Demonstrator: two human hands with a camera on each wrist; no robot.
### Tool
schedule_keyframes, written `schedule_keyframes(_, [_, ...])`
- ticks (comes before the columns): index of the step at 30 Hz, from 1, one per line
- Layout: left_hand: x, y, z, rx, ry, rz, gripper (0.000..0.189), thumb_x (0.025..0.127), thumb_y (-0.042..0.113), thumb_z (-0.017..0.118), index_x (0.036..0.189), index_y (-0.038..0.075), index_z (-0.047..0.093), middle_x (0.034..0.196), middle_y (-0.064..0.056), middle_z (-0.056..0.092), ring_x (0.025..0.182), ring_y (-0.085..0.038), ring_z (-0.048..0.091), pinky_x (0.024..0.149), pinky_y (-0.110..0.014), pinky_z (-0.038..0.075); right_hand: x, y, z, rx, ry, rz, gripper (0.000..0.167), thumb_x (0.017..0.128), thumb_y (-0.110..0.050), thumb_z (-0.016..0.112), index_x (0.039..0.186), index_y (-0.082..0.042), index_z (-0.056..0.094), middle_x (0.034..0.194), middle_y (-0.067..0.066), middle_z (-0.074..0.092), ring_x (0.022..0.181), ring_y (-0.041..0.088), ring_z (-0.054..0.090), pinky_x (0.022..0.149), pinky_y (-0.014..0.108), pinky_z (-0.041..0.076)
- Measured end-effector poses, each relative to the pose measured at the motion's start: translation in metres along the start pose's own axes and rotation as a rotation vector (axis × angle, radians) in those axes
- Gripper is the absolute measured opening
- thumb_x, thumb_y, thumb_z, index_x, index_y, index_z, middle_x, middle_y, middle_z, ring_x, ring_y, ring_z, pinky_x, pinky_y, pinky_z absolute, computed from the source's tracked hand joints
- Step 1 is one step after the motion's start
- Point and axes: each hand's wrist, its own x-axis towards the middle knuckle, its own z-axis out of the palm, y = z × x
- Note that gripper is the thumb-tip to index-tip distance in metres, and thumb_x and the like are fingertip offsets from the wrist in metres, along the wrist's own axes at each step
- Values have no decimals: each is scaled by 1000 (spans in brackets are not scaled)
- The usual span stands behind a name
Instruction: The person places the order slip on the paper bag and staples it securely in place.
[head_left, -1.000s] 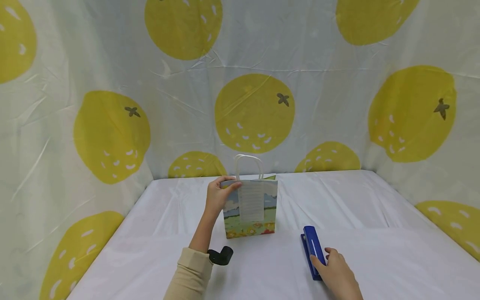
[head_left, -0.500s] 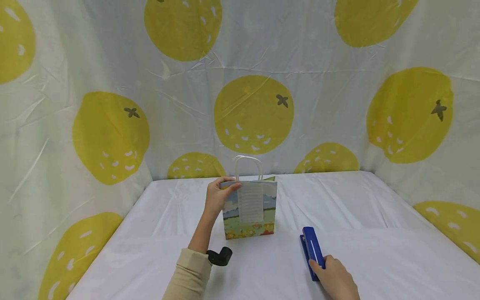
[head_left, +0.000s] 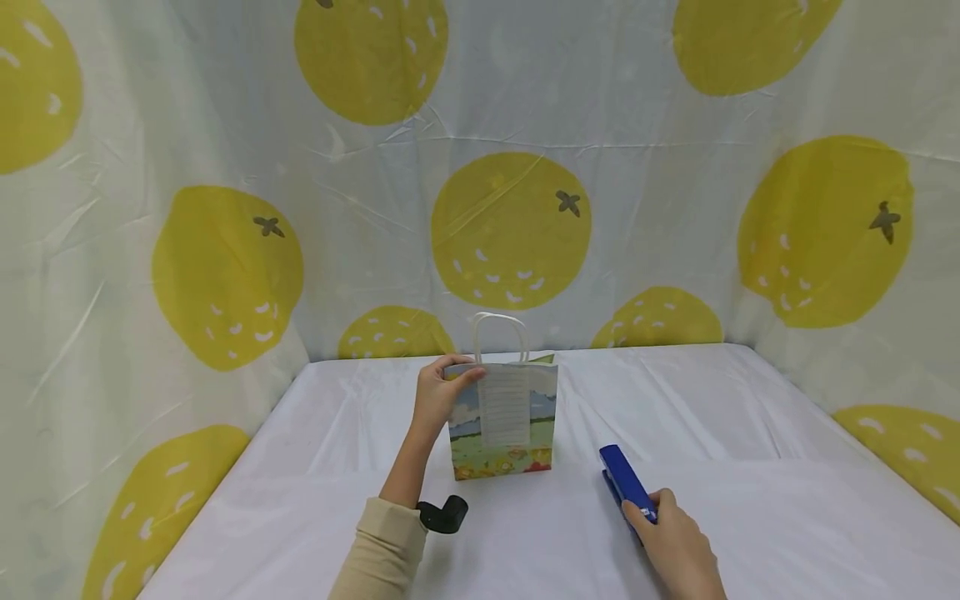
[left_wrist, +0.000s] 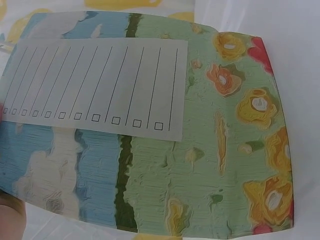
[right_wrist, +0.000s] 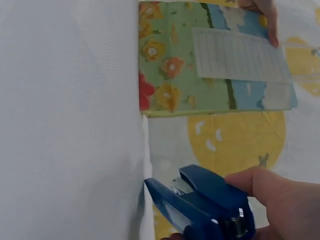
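A small paper gift bag (head_left: 465, 454) printed with sky, meadow and flowers stands upright on the white-covered table, its white handles (head_left: 501, 317) pointing up. Against its front lies a pale lined sheet with checkboxes (head_left: 504, 408), seen closely in the left wrist view. My left hand (head_left: 437, 396) pinches the bag's upper left rim, thumb in front at the sheet's upper left edge and fingers behind. To the right and nearer me, my right hand (head_left: 677, 542) grips a blue stapler (head_left: 628, 479) by its rear end. Its front points away toward the bag side, jaws apart in the right wrist view.
White cloth with wrinkles covers the table (head_left: 750, 500). A white curtain with yellow lemons (head_left: 510, 229) hangs behind and at both sides. A black wrist-worn device (head_left: 444, 515) sits at my left cuff.
My right hand has closed its grip round the stapler, and the stapler has tilted and turned, its front swinging slightly left and up. The left hand and bag stay put.
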Motion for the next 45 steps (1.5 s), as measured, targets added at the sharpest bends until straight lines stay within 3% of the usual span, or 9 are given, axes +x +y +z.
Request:
schedule_keyframes(3, [0,-1,0,12,-1,7,26,72,23,75,90,5,69,111,-15,64,70,-7,49,72,-27,43,2,-4,-2,48,84,-28,50,83,-37,58,113,3,49,90,17,59,71,22,52,53,28,34])
schedule_keyframes(11, [1,2,-1,23,-13,-16,26,74,20,74,92,3,68,112,-14,63,55,-1,34,63,-21,36,6,-16,-1,124,214,-71,45,79,-29,63,114,-1,54,107,27,53,89,32,53,68,41,40])
schedule_keyframes(15, [-4,16,-2,23,-13,-22,23,75,14,73,92,-1,67,111,-18,63,53,1,31,59,-20,35,7,-21,0,158,216,-98,42,80,-28,64,114,-4,55,110,26,51,93,34,52,71,41,41])
schedule_keyframes(20, [-5,20,-2,27,-11,-18,23,76,13,72,92,-3,67,111,-20,62,59,1,35,61,-20,36,9,-26,1,239,167,-109,42,82,-28,63,117,-9,52,120,25,47,105,38,50,83,48,42])
schedule_keyframes(28, [2,-2,1,18,2,-4,26,73,23,74,91,4,69,109,-12,65,70,-6,42,72,-23,39,18,-26,-2,387,106,-199,46,91,-27,54,132,-15,36,123,22,49,97,24,53,69,24,41])
schedule_keyframes(35, [2,-2,0,10,2,9,28,73,23,74,92,4,68,110,-13,64,47,-6,20,53,-21,31,31,-25,2,655,-1,-141,67,96,-33,43,145,-11,3,136,25,30,111,20,45,81,10,41])
schedule_keyframes(40, [-1,5,-1,-3,-10,-35,27,74,20,74,93,3,68,112,-13,63,44,-3,19,47,-19,28,43,-22,13,895,-58,-66,75,94,-35,47,142,1,2,131,24,31,92,6,51,82,17,48])
schedule_keyframes(43, [-5,15,-1,1,-11,-54,24,75,16,73,93,1,67,113,-14,63,52,5,33,53,-17,32,48,-24,18,1015,-94,-59,73,92,-33,50,139,6,9,122,19,36,88,6,53,82,25,51])
schedule_keyframes(45, [-7,21,-1,5,-9,-49,23,76,13,72,93,-1,67,113,-17,62,53,5,33,54,-18,32,50,-27,20,1074,-121,-45,69,92,-33,49,137,7,15,117,14,41,89,8,54,82,27,51])
